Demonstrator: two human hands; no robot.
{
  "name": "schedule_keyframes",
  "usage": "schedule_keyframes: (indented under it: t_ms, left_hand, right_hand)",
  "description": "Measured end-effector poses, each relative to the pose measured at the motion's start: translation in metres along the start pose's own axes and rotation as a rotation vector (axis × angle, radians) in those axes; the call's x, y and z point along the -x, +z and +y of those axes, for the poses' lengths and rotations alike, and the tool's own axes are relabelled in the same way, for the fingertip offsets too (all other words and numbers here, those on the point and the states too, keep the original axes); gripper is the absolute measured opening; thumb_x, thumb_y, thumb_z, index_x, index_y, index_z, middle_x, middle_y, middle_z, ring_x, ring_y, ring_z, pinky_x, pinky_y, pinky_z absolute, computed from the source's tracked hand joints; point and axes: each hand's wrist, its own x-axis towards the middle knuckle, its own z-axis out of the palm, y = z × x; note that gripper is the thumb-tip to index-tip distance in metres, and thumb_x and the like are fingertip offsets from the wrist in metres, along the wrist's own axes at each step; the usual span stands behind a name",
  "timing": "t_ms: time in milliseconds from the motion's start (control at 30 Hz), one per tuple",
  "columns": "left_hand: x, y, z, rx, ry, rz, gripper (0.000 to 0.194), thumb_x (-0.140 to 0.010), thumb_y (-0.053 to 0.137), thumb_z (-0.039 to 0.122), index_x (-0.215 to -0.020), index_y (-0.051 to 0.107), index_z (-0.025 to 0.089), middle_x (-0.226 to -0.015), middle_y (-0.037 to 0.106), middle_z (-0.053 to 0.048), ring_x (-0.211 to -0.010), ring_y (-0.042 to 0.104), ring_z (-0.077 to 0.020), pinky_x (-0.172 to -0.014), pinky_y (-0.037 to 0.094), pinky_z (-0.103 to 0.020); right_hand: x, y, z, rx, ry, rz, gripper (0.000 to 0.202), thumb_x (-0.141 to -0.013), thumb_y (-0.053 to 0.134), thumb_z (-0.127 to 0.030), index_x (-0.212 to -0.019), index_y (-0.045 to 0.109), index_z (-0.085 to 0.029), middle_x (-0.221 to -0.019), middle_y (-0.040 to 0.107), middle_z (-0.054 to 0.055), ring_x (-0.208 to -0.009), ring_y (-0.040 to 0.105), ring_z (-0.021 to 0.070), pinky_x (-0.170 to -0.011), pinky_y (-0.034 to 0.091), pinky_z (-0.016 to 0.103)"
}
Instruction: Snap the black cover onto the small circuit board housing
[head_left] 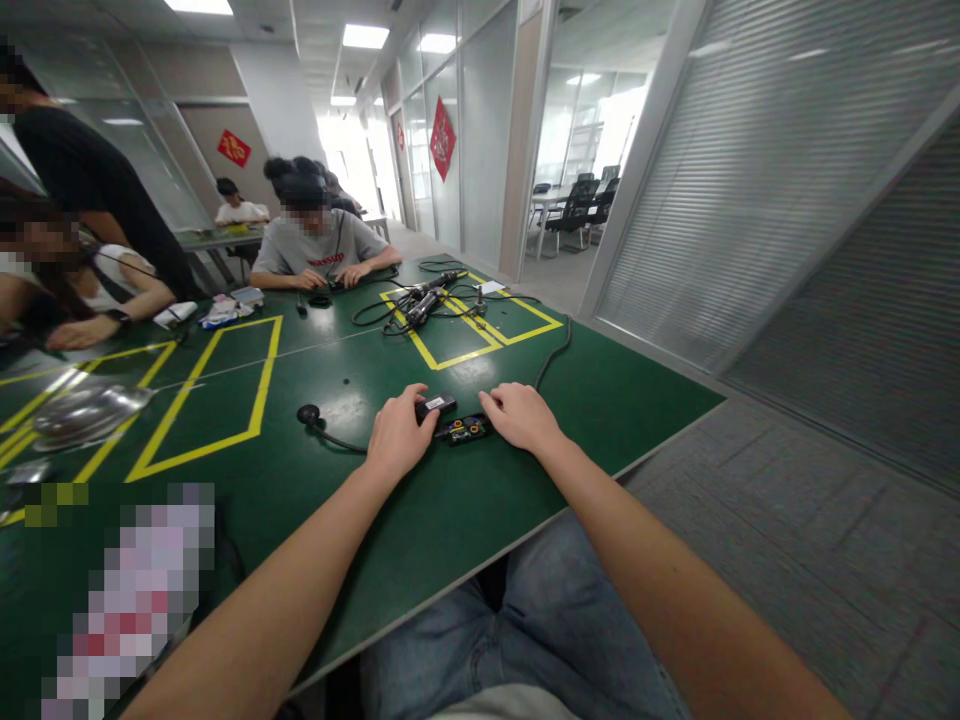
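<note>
My left hand (401,432) pinches a small black cover with a white label (437,404) between thumb and fingers, just above the green table. Right beside it lies an open black case (466,429) with a circuit board and orange, ring-shaped parts showing. My right hand (523,414) is closed at the case's right end, with its fingertips partly hidden. A black cord with a round black end (307,413) runs out to the left from under my left hand. Another dark cable (556,352) leads away behind my right hand.
The green table (637,400) has yellow tape outlines. Black cables and rod-like tools (424,305) lie farther back. A shiny metal dish (90,410) sits at left. Opposite, a person in a grey shirt (319,250) works at the table; others are at left.
</note>
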Motion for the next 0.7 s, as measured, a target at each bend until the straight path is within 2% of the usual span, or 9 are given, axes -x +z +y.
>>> schedule_keyframes:
  t_ms: [100, 167, 200, 267, 333, 400, 600, 700]
  left_hand:
    - [0.003, -0.008, 0.007, -0.136, 0.031, 0.072, 0.033, -0.101, 0.070, 0.028, -0.132, 0.071, 0.018, -0.131, 0.074, -0.016, -0.123, 0.068, -0.0335, -0.106, 0.055, -0.047]
    - [0.006, -0.013, 0.015, -0.272, 0.040, 0.088, 0.025, -0.105, 0.064, 0.038, -0.110, 0.079, 0.018, -0.118, 0.074, -0.016, -0.115, 0.068, -0.0345, -0.099, 0.056, -0.047]
    - [0.008, -0.015, 0.019, -0.335, 0.052, 0.051, 0.034, -0.108, 0.058, 0.043, -0.099, 0.082, 0.019, -0.111, 0.073, -0.016, -0.112, 0.068, -0.0352, -0.096, 0.055, -0.048]
    - [0.011, -0.019, 0.026, -0.431, 0.084, -0.061, 0.051, -0.112, 0.048, 0.047, -0.090, 0.085, 0.020, -0.102, 0.074, -0.016, -0.109, 0.069, -0.0363, -0.093, 0.054, -0.049]
    - [0.012, -0.020, 0.031, -0.482, 0.094, -0.154, 0.058, -0.113, 0.043, 0.048, -0.092, 0.088, 0.019, -0.101, 0.076, -0.016, -0.106, 0.071, -0.0358, -0.091, 0.053, -0.048]
    - [0.012, -0.021, 0.034, -0.506, 0.077, -0.187, 0.060, -0.114, 0.040, 0.047, -0.097, 0.089, 0.017, -0.102, 0.077, -0.017, -0.104, 0.072, -0.0344, -0.090, 0.052, -0.047]
    - [0.009, -0.024, 0.034, -0.501, 0.052, -0.146, 0.064, -0.114, 0.035, 0.047, -0.100, 0.090, 0.017, -0.103, 0.078, -0.016, -0.102, 0.074, -0.0316, -0.089, 0.053, -0.043]
    - [0.008, -0.023, 0.031, -0.470, 0.045, -0.145, 0.063, -0.113, 0.037, 0.047, -0.096, 0.090, 0.018, -0.101, 0.077, -0.015, -0.097, 0.074, -0.0301, -0.085, 0.054, -0.041]
  right_hand:
    - [0.001, 0.000, -0.002, 0.042, 0.007, 0.001, 0.053, -0.119, 0.040, -0.036, -0.094, 0.083, -0.018, -0.106, 0.082, 0.013, -0.101, 0.073, 0.0260, -0.084, 0.040, 0.036]
    - [0.001, 0.000, -0.002, 0.074, 0.015, 0.002, 0.052, -0.118, 0.042, -0.036, -0.093, 0.084, -0.018, -0.104, 0.082, 0.014, -0.102, 0.073, 0.0277, -0.084, 0.041, 0.037]
    - [0.001, 0.001, -0.002, 0.087, 0.019, 0.004, 0.051, -0.117, 0.044, -0.037, -0.093, 0.085, -0.018, -0.103, 0.082, 0.014, -0.103, 0.073, 0.0284, -0.085, 0.041, 0.038]
    - [0.000, 0.002, -0.003, 0.104, 0.026, 0.009, 0.049, -0.116, 0.047, -0.038, -0.092, 0.085, -0.018, -0.101, 0.082, 0.014, -0.102, 0.073, 0.0289, -0.085, 0.042, 0.038]
    - [0.000, 0.003, -0.004, 0.107, 0.034, 0.010, 0.049, -0.115, 0.049, -0.039, -0.090, 0.085, -0.019, -0.097, 0.082, 0.014, -0.100, 0.073, 0.0285, -0.085, 0.042, 0.037]
    - [0.000, 0.003, -0.004, 0.108, 0.044, 0.019, 0.050, -0.114, 0.050, -0.042, -0.085, 0.084, -0.019, -0.092, 0.082, 0.014, -0.097, 0.073, 0.0284, -0.084, 0.041, 0.038]
    - [0.002, 0.001, -0.003, 0.092, 0.052, 0.129, 0.046, -0.111, 0.055, -0.038, -0.076, 0.078, -0.020, -0.089, 0.079, 0.012, -0.096, 0.070, 0.0269, -0.080, 0.039, 0.037]
    - [0.002, 0.001, -0.002, 0.062, 0.068, 0.117, 0.045, -0.111, 0.056, -0.037, -0.073, 0.074, -0.021, -0.088, 0.079, 0.010, -0.095, 0.070, 0.0260, -0.081, 0.039, 0.036]
